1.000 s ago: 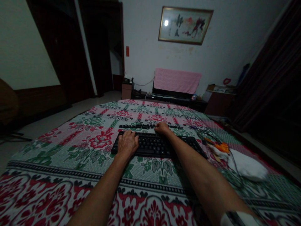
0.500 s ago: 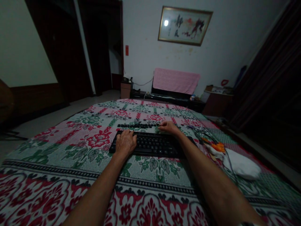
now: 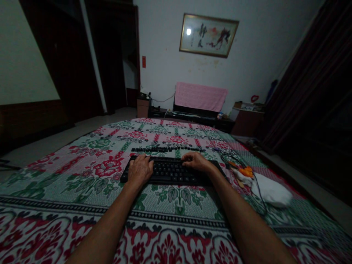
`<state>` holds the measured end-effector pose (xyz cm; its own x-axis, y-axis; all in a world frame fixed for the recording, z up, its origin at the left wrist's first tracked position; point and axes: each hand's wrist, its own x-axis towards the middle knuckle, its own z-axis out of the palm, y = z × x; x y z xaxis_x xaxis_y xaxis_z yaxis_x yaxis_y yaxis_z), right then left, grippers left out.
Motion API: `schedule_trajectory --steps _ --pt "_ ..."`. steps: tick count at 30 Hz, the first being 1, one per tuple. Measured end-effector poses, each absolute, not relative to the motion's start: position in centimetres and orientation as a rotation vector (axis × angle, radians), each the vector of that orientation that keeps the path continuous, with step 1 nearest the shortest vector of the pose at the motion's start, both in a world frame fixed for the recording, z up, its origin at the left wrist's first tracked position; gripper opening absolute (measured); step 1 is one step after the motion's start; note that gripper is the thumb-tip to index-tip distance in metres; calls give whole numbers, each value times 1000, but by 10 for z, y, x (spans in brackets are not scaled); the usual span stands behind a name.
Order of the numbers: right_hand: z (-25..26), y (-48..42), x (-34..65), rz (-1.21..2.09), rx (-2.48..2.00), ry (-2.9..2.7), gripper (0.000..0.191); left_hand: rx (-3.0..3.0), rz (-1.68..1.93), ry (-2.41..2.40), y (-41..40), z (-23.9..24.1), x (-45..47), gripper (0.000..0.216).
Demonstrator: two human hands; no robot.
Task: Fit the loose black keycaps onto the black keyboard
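Note:
A black keyboard lies on the patterned bedspread in front of me. My left hand rests palm down over its left end, fingers spread to its far edge and thumb to the right. Above the keyboard's right half is my right hand, its thumb and fingertips pinched together. Whatever is between those fingertips is too small or hidden to make out. Just behind the keyboard, a row of small loose black keycaps stretches from left to right across the cloth.
The floral bedspread covers the bed. On the right lie a white bundle, an orange item and dark cables. Beyond the bed stand a pink-cloth-draped screen and a cabinet.
My right hand has come back from the keycap row to above the keyboard, still pinched. My left hand stays on the keyboard's left end. The view has shifted slightly.

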<state>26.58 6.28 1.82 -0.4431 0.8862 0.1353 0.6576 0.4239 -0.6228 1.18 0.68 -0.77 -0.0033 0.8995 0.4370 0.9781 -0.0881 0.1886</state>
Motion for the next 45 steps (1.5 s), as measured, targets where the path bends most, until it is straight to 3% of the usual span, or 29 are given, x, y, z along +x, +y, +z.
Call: schedule_trajectory --steps 11,22,29,45 --pt "20 67 267 982 -1269 -2189 28 -2086 -659 -1983 6 -6 12 35" --pt "26 60 266 368 -1191 -2383 24 -2080 -666 -1985 9 -9 11 36" --pt "30 50 247 186 -1161 -2533 21 -2077 -659 -1998 9 -8 11 35" --pt "30 55 253 313 -1216 -2465 19 -2078 -650 -2024 9 -8 11 35"
